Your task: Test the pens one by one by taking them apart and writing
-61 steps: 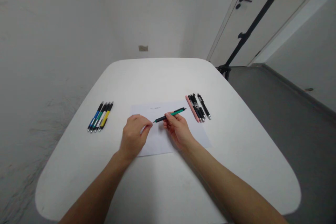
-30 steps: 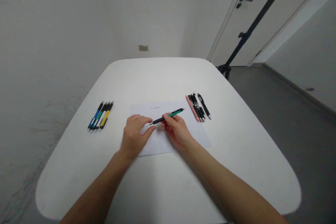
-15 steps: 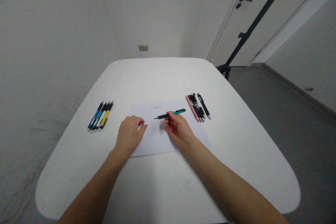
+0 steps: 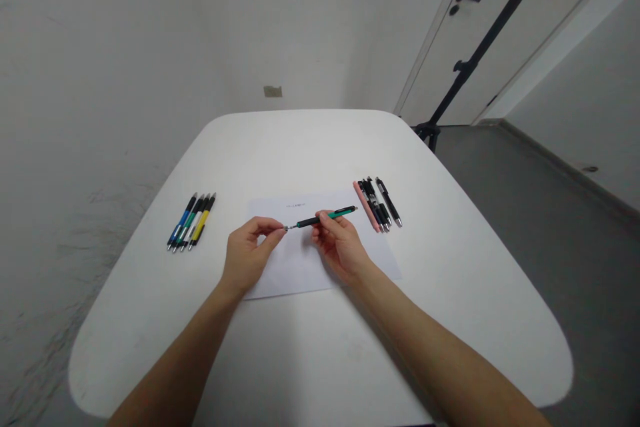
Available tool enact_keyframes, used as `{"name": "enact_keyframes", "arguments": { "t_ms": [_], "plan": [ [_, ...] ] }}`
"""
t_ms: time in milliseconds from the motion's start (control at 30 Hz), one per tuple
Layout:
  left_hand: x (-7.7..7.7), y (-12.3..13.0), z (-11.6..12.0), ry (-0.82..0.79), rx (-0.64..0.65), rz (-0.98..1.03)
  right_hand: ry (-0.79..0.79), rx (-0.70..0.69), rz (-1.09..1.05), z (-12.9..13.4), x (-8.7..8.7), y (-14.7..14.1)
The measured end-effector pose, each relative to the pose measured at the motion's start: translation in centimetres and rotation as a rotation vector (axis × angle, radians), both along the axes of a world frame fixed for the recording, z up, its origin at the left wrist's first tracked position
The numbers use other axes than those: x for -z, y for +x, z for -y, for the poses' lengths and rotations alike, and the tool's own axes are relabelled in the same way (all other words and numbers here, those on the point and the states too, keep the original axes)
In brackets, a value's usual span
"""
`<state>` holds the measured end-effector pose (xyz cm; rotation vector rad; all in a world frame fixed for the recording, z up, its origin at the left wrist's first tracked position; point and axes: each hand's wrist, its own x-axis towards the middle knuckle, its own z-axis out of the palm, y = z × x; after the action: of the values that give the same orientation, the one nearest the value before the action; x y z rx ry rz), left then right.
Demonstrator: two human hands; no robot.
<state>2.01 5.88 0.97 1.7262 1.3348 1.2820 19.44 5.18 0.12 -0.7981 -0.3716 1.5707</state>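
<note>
My right hand (image 4: 343, 248) is closed around a black and green ballpoint pen (image 4: 327, 215) over the sheet of paper (image 4: 300, 273). The thin metal end of the pen points left, with no cone visible over it. Between thumb and fingertips, my left hand (image 4: 255, 250) pinches a small silver pen tip (image 4: 287, 228). This piece is lined up with the pen's thin end; whether the two touch I cannot tell. A short line of dark marks (image 4: 295, 205) runs near the paper's top edge.
Several pens in blue, green, white and yellow (image 4: 191, 221) lie side by side at the left of the white table (image 4: 300, 153). A pink pen (image 4: 367, 205) and several black pens (image 4: 389, 202) lie at the right. A black stand (image 4: 463, 73) rises beyond the table.
My left hand has moved right and slightly up, bringing the small silver tip to the pen's thin end. My right hand and the pen have stayed nearly in place.
</note>
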Motion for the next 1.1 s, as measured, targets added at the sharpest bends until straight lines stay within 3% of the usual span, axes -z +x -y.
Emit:
{"name": "enact_keyframes", "arguments": {
  "t_ms": [200,733,967,1100],
  "plan": [
    [0.1,0.1,0.0,-0.062,-0.003,0.143,0.009,0.017,0.021,0.0,0.0,0.1],
    [0.5,0.4,0.2,-0.039,-0.076,0.035,0.095,-0.008,0.187,0.3,-0.2,-0.4],
    [0.6,0.0,0.4,0.078,-0.055,-0.105,0.068,0.002,0.206,0.7,0.0,-0.8],
    [0.4,-0.1,0.6,0.263,0.02,-0.184,0.043,0.003,0.184,0.7,0.2,-1.0]
  ]
}}
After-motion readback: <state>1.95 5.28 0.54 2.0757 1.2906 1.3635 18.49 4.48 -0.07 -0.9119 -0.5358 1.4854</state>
